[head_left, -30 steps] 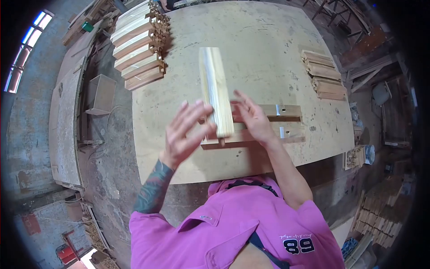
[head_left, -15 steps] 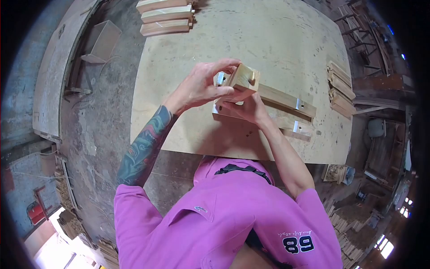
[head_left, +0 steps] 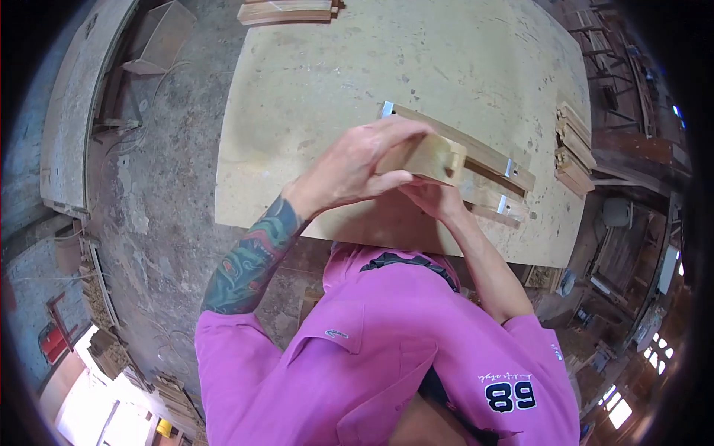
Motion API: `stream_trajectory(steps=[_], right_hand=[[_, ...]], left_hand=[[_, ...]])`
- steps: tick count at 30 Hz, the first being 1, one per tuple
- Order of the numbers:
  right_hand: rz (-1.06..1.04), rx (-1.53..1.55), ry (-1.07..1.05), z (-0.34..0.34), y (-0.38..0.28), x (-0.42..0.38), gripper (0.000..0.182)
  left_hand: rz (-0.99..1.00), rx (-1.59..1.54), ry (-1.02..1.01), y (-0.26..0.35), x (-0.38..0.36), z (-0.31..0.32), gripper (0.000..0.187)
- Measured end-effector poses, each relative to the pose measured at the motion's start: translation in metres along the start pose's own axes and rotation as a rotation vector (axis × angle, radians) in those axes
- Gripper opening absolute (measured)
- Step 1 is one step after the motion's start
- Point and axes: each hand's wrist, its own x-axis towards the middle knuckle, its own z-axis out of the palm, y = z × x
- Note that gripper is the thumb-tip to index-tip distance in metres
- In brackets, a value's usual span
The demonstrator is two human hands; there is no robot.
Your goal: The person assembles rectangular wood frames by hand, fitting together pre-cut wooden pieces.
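A light wooden piece [head_left: 434, 157] with a small raised block on its end is held up over the near part of the table. Its left side is gripped by my left hand [head_left: 357, 167], fingers over the top and thumb below. My right hand [head_left: 433, 199] holds it from underneath, with its fingers mostly hidden behind the wood. Beneath and beyond my hands, a wooden rail [head_left: 476, 147] lies slanted on the table, with metal plates near its ends. Beside it lies a second, partly covered rail [head_left: 487, 210], with a metal plate at its right end.
The pale worktable [head_left: 312, 82] spreads out before me. Stacked wood pieces [head_left: 286, 10] sit at its far left corner, and more wood pieces [head_left: 574, 152] lie along its right edge. Another long table [head_left: 82, 111] stands at the left, near an open box [head_left: 160, 41].
Both hands and the held wooden piece have shifted right in view, and the piece has turned slightly. The view has moved, so the far left stack now sits higher in the frame.
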Motion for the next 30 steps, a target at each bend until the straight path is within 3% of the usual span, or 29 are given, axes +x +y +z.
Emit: stream_trajectory(steps=[4, 8, 10, 11, 13, 14, 16, 18, 19, 20, 21, 22, 23, 24, 26, 28, 30], right_hand=[[-0.814, -1.571, -0.176, -0.007, -0.009, 0.007, 0.042], [-0.843, -1.531, -0.129, -0.022, 0.005, 0.013, 0.050], [-0.759, -1.520, -0.142, -0.023, 0.007, 0.009, 0.054], [-0.742, -1.491, -0.152, -0.021, 0.010, 0.010, 0.055], [-0.749, -1.511, -0.182, -0.029, 0.010, 0.020, 0.054], [-0.754, -1.505, -0.126, -0.025, 0.005, 0.011, 0.063], [-0.761, -1.423, -0.091, -0.039, -0.014, -0.004, 0.077], [-0.743, -1.381, 0.131, -0.075, -0.064, -0.021, 0.081], [-0.690, -1.345, 0.345, -0.108, -0.093, -0.024, 0.073], [-0.618, -1.233, 0.549, -0.148, -0.125, -0.029, 0.068], [-0.542, -1.108, 0.735, -0.194, -0.157, -0.031, 0.064], [-0.676, -0.952, 0.957, -0.248, -0.184, -0.025, 0.055], [-0.709, -0.913, 1.163, -0.314, -0.212, -0.016, 0.057], [-0.635, -0.771, 1.218, -0.368, -0.246, -0.010, 0.061], [-0.451, -0.579, 1.220, -0.397, -0.288, -0.015, 0.072], [-0.230, -0.469, 1.141, -0.359, -0.327, -0.039, 0.083], [-0.319, -0.440, 1.256, -0.408, -0.322, -0.004, 0.066]], left_hand=[[-0.038, 0.009, 0.031, -0.007, -0.013, -0.005, 0.060], [-0.064, 0.056, 0.016, -0.004, -0.022, 0.003, 0.061], [-0.085, 0.057, 0.024, 0.000, -0.022, 0.004, 0.060], [-0.240, -0.052, 0.000, 0.006, -0.020, 0.002, 0.058], [-0.195, 0.065, 0.007, -0.002, -0.027, 0.004, 0.063], [-0.153, 0.103, 0.003, -0.007, -0.028, 0.011, 0.065], [-0.361, -0.021, 0.197, 0.006, -0.038, 0.034, 0.073], [-0.608, -0.253, 0.389, -0.012, -0.077, 0.058, 0.075], [-0.764, -0.261, 0.500, -0.010, -0.092, 0.073, 0.056], [-0.802, -0.152, 0.529, -0.021, -0.121, 0.090, 0.035], [-0.826, -0.184, 0.496, -0.020, -0.136, 0.108, 0.028], [-0.860, -0.212, 0.467, -0.012, -0.137, 0.131, 0.020], [-0.896, -0.222, 0.414, 0.002, -0.131, 0.151, 0.020], [-0.932, -0.231, 0.373, 0.017, -0.121, 0.173, 0.019], [-0.929, -0.293, 0.353, 0.046, -0.080, 0.213, 0.016], [-0.856, -0.254, 0.288, 0.056, -0.037, 0.250, 0.015], [-0.720, -0.118, 0.175, 0.059, 0.001, 0.278, 0.014]])
